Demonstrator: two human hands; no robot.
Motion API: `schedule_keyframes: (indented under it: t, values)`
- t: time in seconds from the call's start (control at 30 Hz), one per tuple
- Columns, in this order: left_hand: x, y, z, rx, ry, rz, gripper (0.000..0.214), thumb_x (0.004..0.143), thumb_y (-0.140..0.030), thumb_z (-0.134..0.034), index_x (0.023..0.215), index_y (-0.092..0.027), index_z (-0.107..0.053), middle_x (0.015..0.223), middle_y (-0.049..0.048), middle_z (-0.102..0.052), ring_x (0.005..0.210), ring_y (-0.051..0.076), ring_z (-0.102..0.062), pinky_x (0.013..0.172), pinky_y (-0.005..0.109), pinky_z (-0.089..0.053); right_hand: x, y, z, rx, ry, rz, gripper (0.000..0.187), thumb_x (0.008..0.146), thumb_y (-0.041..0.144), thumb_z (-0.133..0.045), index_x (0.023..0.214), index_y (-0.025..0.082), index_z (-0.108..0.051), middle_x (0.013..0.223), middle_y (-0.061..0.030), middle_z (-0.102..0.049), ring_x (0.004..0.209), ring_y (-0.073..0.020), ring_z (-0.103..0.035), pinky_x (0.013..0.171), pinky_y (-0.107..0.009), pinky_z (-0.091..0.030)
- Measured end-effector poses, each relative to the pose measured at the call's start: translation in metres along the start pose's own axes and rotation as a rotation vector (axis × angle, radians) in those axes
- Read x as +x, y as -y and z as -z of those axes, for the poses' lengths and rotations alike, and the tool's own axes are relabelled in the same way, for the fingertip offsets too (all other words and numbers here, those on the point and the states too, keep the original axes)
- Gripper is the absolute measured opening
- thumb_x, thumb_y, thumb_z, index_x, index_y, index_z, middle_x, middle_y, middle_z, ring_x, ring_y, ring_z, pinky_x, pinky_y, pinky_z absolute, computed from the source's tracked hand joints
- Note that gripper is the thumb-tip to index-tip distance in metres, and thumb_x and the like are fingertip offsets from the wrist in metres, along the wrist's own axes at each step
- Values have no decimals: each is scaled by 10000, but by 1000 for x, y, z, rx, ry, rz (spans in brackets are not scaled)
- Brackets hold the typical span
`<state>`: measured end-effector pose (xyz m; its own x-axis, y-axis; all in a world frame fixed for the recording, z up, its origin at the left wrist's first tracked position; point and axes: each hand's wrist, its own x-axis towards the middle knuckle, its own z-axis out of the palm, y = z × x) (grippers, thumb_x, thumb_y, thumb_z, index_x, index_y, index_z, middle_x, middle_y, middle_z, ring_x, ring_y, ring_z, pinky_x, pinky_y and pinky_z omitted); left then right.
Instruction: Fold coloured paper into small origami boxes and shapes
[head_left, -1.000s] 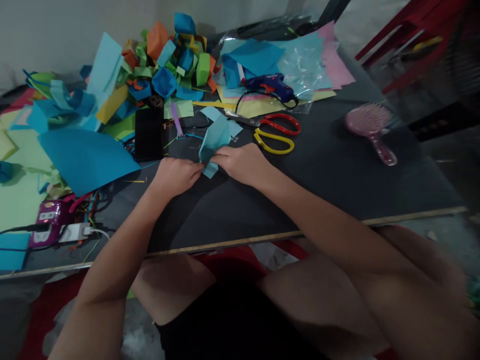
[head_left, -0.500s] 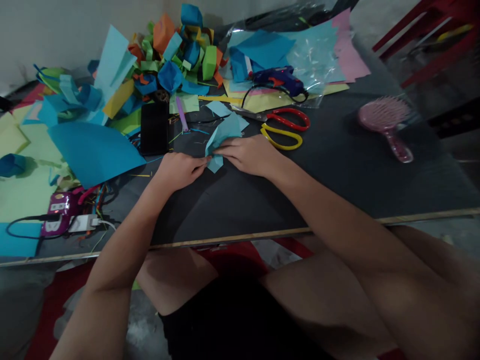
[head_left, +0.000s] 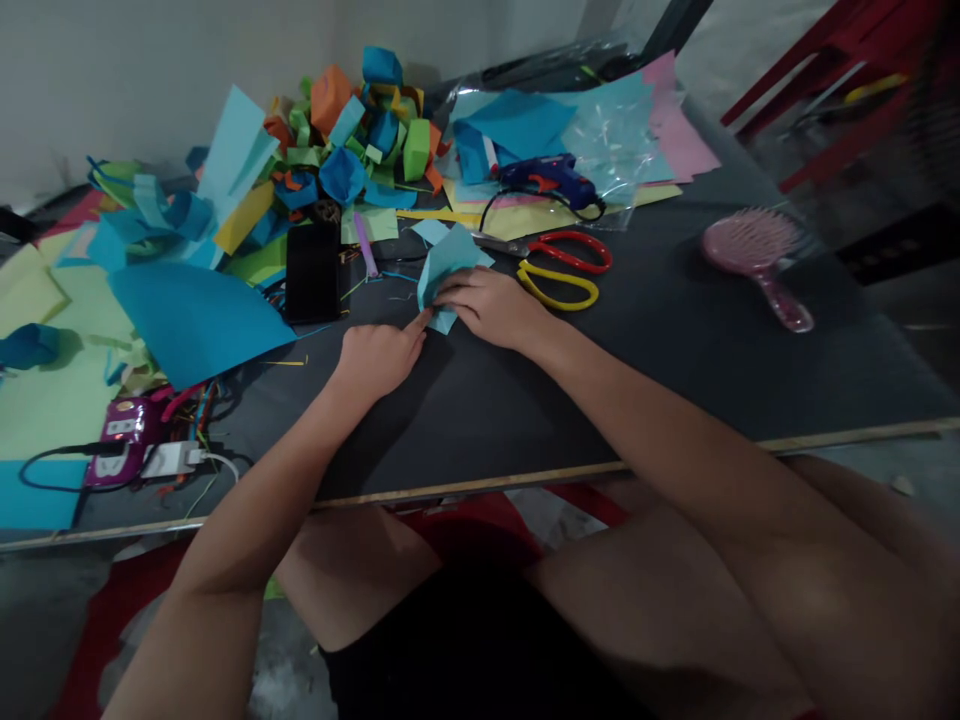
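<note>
The dark bench (head_left: 675, 370) carries a heap of coloured paper scraps (head_left: 330, 150) at the back, with scissors (head_left: 562, 268) just beside the folded light-blue paper (head_left: 444, 262) lying mid-bench. The right hand (head_left: 491, 305) lies spread on the paper, apparently pinning it against sliding. The left hand (head_left: 379, 358), curled with only the forefinger out, touches the paper's near corner.

Left hand (head_left: 379, 355) loosely fisted, forefinger extended forward; right hand (head_left: 491, 305) palm down, fingers curled; forearms converging.

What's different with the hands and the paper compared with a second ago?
The left hand drew back toward the person and let go its pinch; only one fingertip touches the light blue paper. The right hand keeps hold of the paper. Scissors and hairbrush lie as before.
</note>
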<state>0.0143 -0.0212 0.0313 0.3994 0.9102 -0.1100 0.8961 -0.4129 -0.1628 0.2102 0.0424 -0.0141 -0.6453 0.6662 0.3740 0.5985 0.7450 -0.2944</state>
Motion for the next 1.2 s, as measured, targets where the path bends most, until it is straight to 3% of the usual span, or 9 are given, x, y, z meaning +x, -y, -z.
schedule_keyframes:
  t: [0.1,0.2,0.37,0.43,0.53,0.67,0.83,0.97,1.2]
  values:
    - [1,-4,1,-2,9,-1,497,1034,-348,-310,1490,-229,-468,835,162,-746,821,297,-733,672,334,-473,0,4,-2,60,-100,-79,329,981,213,-427,1184,166,-682,1115,-120,-715,1015,-230,-651,887,-375,-497]
    - [3,-6,0,-1,5,0,503,1029,-329,-314,1489,-198,-469,814,167,-740,812,287,-733,680,333,-482,-4,13,2,83,-209,-179,332,978,275,-438,1220,182,-646,1048,-107,-713,808,-190,-641,777,-335,-498]
    - [3,-5,-2,-5,-9,6,504,1021,-353,-330,1490,-230,-471,824,147,-747,809,285,-735,678,339,-498,-10,17,12,108,-363,-450,342,971,421,-447,1033,197,-698,762,-53,-671,681,-182,-597,685,-322,-466]
    - [3,-5,-3,-14,-11,10,507,1023,-356,-320,1491,-232,-471,827,139,-750,807,289,-736,672,347,-504,-8,18,11,175,-310,-559,389,943,495,-490,883,182,-713,665,-46,-645,636,-179,-592,629,-307,-443]
    - [3,-5,-7,-34,-31,21,508,1022,-351,-319,1485,-218,-481,836,137,-752,807,279,-736,674,343,-509,-1,22,6,241,-207,-610,382,859,522,-610,785,165,-725,663,-63,-678,632,-186,-617,589,-293,-423]
    - [4,-7,-9,-50,-44,23,506,1013,-346,-339,1472,-204,-498,832,137,-752,794,265,-731,672,333,-509,8,24,5,214,-172,-620,255,824,397,-658,737,171,-738,678,-78,-709,676,-209,-651,605,-302,-439]
    - [6,-9,-7,-67,-35,46,503,1009,-345,-348,1453,-183,-521,844,140,-755,805,245,-727,686,313,-500,11,11,13,408,7,-696,303,820,315,-651,557,164,-665,459,-42,-582,498,-175,-590,565,-313,-464]
    - [7,-10,-6,-86,-22,49,496,1010,-348,-353,1446,-190,-529,868,137,-760,813,241,-722,700,315,-496,14,5,14,430,69,-719,295,794,307,-661,530,177,-656,394,-21,-522,445,-162,-558,511,-303,-460]
    - [7,-10,-5,-88,18,74,505,1014,-361,-338,1475,-230,-494,915,138,-760,875,272,-726,735,347,-503,24,9,23,463,201,-875,192,730,306,-683,603,163,-673,492,-31,-604,450,-149,-580,488,-270,-457]
